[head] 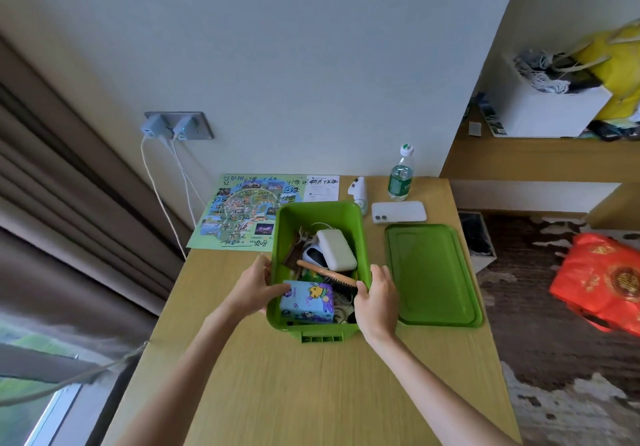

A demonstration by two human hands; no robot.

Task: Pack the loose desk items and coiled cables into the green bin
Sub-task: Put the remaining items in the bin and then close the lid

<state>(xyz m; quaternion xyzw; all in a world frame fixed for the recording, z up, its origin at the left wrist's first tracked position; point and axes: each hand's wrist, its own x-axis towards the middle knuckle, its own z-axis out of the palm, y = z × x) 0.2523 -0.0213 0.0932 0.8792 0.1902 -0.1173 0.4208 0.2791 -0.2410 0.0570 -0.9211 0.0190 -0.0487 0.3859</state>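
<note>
Now L hand (254, 284) & R hand (377, 302) grip green bin (318, 213) side rims; lid (433, 272) flat alongside.

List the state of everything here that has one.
green bin, open, partly filled, on the desk
lid, off, flat on the desk right of the bin
water bottle, upright, capped
phone, lying face down
chargers, plugged into the wall socket
left hand, grips the bin's left wall
right hand, grips the bin's right wall
</note>
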